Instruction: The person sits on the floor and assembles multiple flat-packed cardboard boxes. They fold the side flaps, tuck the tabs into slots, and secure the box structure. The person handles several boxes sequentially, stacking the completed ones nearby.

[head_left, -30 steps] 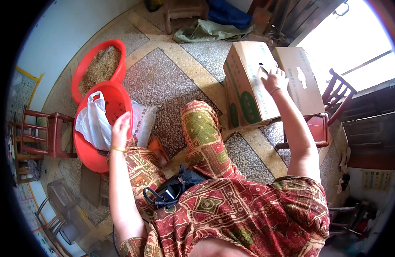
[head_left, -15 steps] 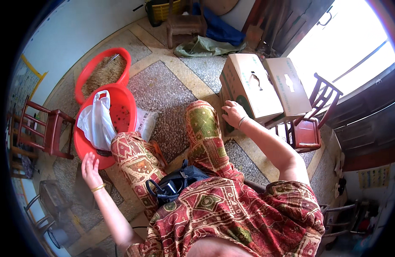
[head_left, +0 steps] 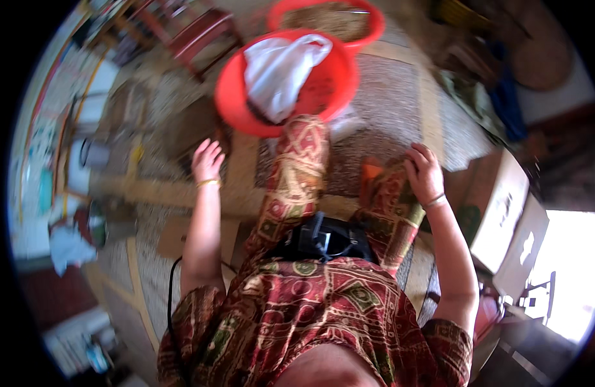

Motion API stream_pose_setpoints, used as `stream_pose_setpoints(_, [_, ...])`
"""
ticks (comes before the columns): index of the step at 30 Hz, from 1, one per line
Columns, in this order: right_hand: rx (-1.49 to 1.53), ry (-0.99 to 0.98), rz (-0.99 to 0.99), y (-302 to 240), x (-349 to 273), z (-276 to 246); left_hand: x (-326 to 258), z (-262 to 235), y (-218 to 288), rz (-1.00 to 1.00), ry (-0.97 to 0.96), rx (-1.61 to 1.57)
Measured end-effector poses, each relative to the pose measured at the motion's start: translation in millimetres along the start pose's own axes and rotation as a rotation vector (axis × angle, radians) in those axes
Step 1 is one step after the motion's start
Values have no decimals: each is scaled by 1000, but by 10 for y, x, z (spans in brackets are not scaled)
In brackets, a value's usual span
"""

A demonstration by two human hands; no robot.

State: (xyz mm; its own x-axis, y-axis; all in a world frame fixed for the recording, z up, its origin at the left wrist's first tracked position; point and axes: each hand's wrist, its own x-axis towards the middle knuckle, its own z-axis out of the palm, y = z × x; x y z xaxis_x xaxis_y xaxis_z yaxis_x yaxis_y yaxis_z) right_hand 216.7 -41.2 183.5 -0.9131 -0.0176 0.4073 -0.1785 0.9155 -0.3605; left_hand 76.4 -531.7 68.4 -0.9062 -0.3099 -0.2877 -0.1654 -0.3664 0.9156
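My left hand (head_left: 208,161) hangs in the air beside my left knee, fingers stretched, with nothing in it. A gold bangle (head_left: 209,183) circles that wrist. Above my right knee hovers my right hand (head_left: 426,173), thumb apart from loosely bent fingers, nothing visible in it. The nearer red basin (head_left: 339,84) sits on the floor past my left knee. Inside it lie a white plastic bag (head_left: 278,71) and small dark bits. Next to my right hand stands a cardboard box (head_left: 502,213). A black pouch (head_left: 339,238) with a cable rests at my waist.
A second red basin (head_left: 373,29) with brown grain-like stuff stands behind the first. A red wooden chair (head_left: 204,35) is at the far left. Beside the first box is another cardboard box (head_left: 526,248). Green and blue cloths (head_left: 504,106) lie at the far right.
My view has turned left, so the basins and boxes appear farther right. My left hand is off the basin's rim, and my right hand has left the box edge for my knee.
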Motion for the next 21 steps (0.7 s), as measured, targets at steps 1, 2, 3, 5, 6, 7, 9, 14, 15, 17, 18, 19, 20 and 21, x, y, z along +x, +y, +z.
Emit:
stream_pose_setpoints(1, [-116, -54, -20, -59, 25, 54, 1, -122, -12, -11, 25, 21])
stream_pose_setpoints(2, [-186, -56, -49, -134, 80, 72, -30, -180, 29, -11, 55, 44])
stream_pose_setpoints(3, [-168, -86, -56, -178, 113, 72, -70, -254, 57, -12, 80, 62])
stream_pose_setpoints(5, [-191, -122, -87, -250, 145, 66, -90, -485, 10, -4, 126, 54])
stream_pose_setpoints(6, [-213, -132, -106, -289, 148, 53, -106, -550, -66, -6, 154, 75])
stream_pose_setpoints(7, [-235, -140, -121, -329, 143, 35, -142, -603, -158, -9, 178, 97])
stream_pose_setpoints(9, [-256, -192, -112, -347, 188, 19, -249, -712, -263, -22, 253, 177])
stream_pose_setpoints(14, [-187, -284, -69, -237, 318, 83, -646, -978, -573, -219, 405, 284])
stream_pose_setpoints(15, [-179, -297, -66, -240, 336, 97, -760, -1177, -697, -153, 446, 388])
stream_pose_setpoints(17, [-197, -290, -93, -385, 366, 100, -880, -1644, -1006, -12, 486, 580])
stream_pose_setpoints(18, [-215, -295, -92, -389, 380, 104, -956, -1683, -1055, 74, 495, 668])
stream_pose_setpoints(19, [-232, -301, -91, -391, 374, 107, -994, -1750, -1067, 27, 523, 752])
stream_pose_setpoints(20, [-246, -296, -102, -380, 359, 115, -1030, -1804, -1019, -20, 554, 834])
stream_pose_setpoints(21, [-269, -295, -94, -372, 352, 123, -1025, -1814, -966, -58, 584, 909])
